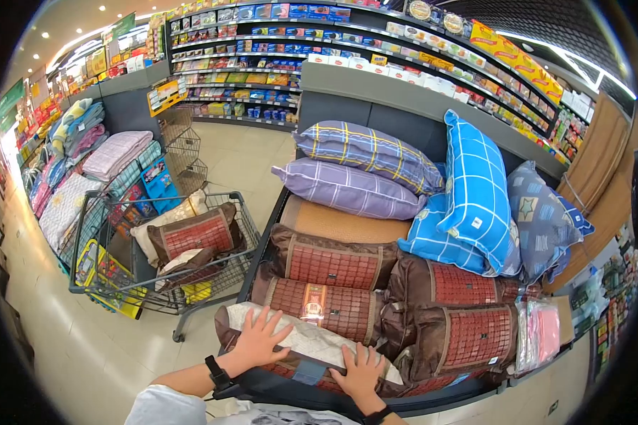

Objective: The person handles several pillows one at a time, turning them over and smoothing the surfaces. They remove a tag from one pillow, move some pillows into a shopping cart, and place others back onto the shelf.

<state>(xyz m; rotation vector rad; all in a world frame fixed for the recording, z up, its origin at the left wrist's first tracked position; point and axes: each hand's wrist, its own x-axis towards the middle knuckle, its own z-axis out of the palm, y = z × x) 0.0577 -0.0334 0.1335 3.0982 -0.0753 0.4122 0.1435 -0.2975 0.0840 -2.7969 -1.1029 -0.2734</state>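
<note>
Left hand (259, 341) and right hand (360, 377) rest flat, fingers spread, on the long cream-and-brown fabric pillow (315, 345) along the near edge of the black display stand (432, 402). It looks soft, probably light; both ends should offer good hold.

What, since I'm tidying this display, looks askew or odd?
The pillow under the left hand and right hand looks odd: its pale side faces up, while the brown pillows beyond show red faces. I see no spills.
</note>
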